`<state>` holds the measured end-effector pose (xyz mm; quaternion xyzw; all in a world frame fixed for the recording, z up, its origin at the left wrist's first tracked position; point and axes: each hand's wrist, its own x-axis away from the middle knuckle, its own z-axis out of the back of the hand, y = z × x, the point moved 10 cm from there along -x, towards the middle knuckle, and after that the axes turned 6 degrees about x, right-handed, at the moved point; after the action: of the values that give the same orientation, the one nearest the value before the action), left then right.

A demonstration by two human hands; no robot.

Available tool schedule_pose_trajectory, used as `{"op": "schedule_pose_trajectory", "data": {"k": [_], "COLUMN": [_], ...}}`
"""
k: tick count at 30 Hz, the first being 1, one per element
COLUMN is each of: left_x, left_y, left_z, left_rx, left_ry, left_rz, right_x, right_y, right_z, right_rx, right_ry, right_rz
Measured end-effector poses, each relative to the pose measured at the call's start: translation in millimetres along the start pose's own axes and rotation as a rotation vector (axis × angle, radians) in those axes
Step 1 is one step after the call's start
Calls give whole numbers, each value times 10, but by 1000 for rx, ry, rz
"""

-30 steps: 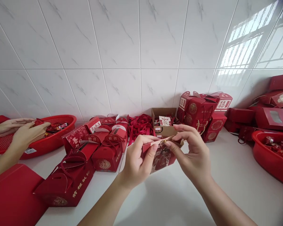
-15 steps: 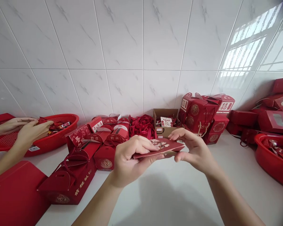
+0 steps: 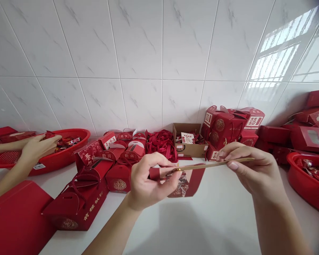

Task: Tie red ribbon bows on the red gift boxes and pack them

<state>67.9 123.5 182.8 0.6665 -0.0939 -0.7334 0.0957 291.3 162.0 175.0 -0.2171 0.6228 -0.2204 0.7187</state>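
Observation:
Between my two hands is a flat-folded red gift box (image 3: 197, 182), held above the white counter. My left hand (image 3: 152, 179) is closed on its left side, thumb below and fingers above, close to a small gold-coloured stud. At the other end, my right hand (image 3: 255, 171) pinches a panel that sticks out to the right, seen nearly edge-on with its tan side showing. A second panel with printed figures hangs below the left hand. Part of the box is hidden behind my fingers.
Several made-up red gift boxes (image 3: 78, 203) stand left. Behind are a red ribbon pile (image 3: 162, 144), a small cardboard box (image 3: 190, 151) and stacked red boxes (image 3: 227, 125). Candy fills a red basin (image 3: 307, 186) at right. Another person's hands (image 3: 38, 148) work over a red basket (image 3: 77, 150).
My right hand has moved right and drawn one panel of the folded box outward, while another panel now hangs below. My left hand keeps its grip.

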Motion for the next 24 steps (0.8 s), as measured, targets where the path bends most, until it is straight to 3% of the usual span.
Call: {"op": "schedule_pose_trajectory", "data": {"k": [3,6,11,14,19,24], "left_x": [46,111,195,217,202,144], "left_y": [83,260,400,413,416,408], "left_z": [-187,-409,-521,-533,-517,-468], "left_rx": [-41,-145,-248,-257,-257,-278], "left_ry": [-84,-227,-322,-345,-343,-323], "left_rz": [-63,-215,-353,-369,-362,-338], "right_x": [53,136,187,157,146,97], "right_y": [-122,-244,-250,-203,-80,-120], "right_z": [27,19,-51,-100,-430,-526], "right_rx": [-128,-155,-59,50,28,99], "right_ry": [170,347,421,313,-134,-215], "right_rz": [15,21,-54,-79,-136,-91]}}
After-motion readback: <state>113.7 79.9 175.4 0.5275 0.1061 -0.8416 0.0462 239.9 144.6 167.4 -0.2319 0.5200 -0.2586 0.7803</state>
